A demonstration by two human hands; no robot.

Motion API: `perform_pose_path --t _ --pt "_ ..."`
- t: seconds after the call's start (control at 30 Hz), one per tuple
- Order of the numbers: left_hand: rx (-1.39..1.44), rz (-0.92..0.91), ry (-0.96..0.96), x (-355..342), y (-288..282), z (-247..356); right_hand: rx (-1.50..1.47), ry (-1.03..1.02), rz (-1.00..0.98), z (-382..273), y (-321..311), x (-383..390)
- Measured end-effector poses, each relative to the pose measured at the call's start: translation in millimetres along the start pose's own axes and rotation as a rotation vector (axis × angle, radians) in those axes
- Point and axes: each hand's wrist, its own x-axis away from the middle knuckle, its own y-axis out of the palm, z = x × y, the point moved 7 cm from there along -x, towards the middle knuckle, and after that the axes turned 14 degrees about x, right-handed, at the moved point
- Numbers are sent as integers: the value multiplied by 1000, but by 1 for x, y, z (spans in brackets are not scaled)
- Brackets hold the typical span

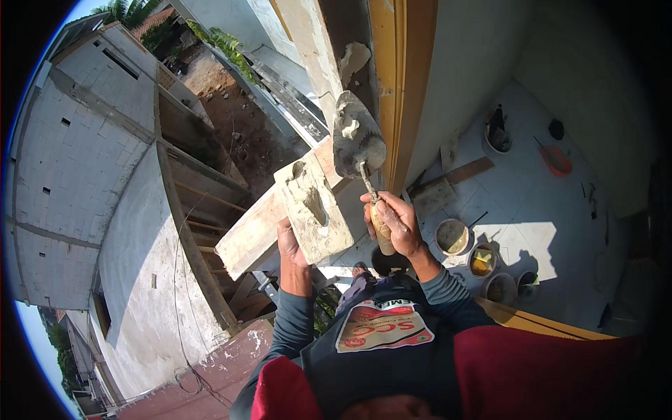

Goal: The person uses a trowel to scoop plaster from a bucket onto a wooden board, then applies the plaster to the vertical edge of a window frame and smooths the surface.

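My left hand (289,246) grips a small rectangular mortar board (327,241) from its left edge, and pale wet mortar (306,199) lies on its face. In my right hand (397,225) is a trowel (358,143), held by its wooden handle with the fingers wrapped round it. Its grey blade points away from me, just beyond the board, and carries a smear of mortar. Past the blade tip, a lump of mortar (355,61) sits on a narrow ledge (343,24) beside the brown frame. What lies under the blade is hidden.
A wooden plank (255,227) runs beneath the board. The yellow-brown frame (402,77) rises close on the right. Far below on the right floor stand several buckets (451,236) and an orange basin (556,161). At left are a drop to bare soil (241,119) and a block wall (91,154).
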Motion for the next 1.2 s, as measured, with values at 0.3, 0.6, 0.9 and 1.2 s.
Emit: perform_pose_path --t 0.3,0.6,0.9,1.2 --pt "98 -59 -99 -20 20 -43 1050 -542 344 -14 -28 20" --pt "-11 -87 60 -17 22 1 1265 -449 272 -51 -71 48" --pt "-87 -46 -19 -11 26 -20 1528 -625 144 -113 -73 35" --pt "-46 -61 -113 -11 24 -35 1375 -683 409 -89 -68 26"
